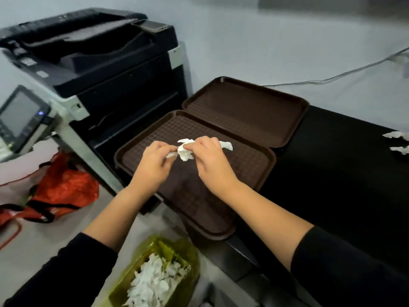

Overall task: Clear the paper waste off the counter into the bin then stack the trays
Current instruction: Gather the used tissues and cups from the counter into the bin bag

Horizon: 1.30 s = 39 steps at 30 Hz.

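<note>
Two brown trays lie side by side on the black counter (pixel 332 165): a near tray (pixel 199 202) and a far tray (pixel 247 111). Above the near tray, my left hand (pixel 155 162) and my right hand (pixel 210 158) both pinch a crumpled white paper wad (pixel 186 151) between them. A strip of the paper sticks out past my right hand. Two more white paper scraps (pixel 397 135) lie at the counter's right edge. On the floor below stands a bin with a yellow-green liner (pixel 181 251), holding several crumpled white papers.
A large black and grey copier (pixel 95 69) with a touch panel stands left of the counter. A red bag (pixel 64 185) lies on the floor by it. A grey cable (pixel 332 77) runs along the white wall behind the trays.
</note>
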### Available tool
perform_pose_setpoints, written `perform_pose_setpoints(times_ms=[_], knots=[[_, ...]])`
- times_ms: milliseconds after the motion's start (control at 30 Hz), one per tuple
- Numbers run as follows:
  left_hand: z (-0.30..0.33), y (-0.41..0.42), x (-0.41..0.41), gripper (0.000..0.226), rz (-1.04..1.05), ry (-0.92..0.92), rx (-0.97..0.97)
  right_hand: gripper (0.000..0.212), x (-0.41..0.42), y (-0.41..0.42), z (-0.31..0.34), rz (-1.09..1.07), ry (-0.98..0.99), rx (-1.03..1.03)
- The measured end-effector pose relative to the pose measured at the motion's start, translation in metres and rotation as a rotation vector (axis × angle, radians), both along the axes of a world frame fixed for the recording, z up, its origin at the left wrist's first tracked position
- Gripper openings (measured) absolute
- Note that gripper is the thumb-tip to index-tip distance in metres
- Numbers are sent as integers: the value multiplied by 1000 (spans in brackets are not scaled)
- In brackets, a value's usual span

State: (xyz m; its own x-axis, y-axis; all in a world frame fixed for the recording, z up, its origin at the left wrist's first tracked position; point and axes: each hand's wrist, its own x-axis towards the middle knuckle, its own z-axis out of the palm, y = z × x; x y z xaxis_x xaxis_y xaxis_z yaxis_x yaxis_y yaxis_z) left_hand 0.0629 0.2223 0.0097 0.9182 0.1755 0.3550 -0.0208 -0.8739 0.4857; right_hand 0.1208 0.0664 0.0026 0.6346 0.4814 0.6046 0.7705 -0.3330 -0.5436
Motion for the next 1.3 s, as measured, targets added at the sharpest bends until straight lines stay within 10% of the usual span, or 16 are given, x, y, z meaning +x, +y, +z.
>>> perform_pose_setpoints(times_ms=[333,600,1133,1300], knots=[[-47,150,-138,30,458,-57,-252,33,-119,164,-26,422,83,-129],[-169,191,-236,42,637,334,-740,31,-201,217,-106,585,529,-282],[-382,145,-238,47,845,708,-1215,28,-145,216,-274,-154,1795,38],[-364,103,-216,44,742,530,-2046,36,-160,212,-322,-243,1956,118]])
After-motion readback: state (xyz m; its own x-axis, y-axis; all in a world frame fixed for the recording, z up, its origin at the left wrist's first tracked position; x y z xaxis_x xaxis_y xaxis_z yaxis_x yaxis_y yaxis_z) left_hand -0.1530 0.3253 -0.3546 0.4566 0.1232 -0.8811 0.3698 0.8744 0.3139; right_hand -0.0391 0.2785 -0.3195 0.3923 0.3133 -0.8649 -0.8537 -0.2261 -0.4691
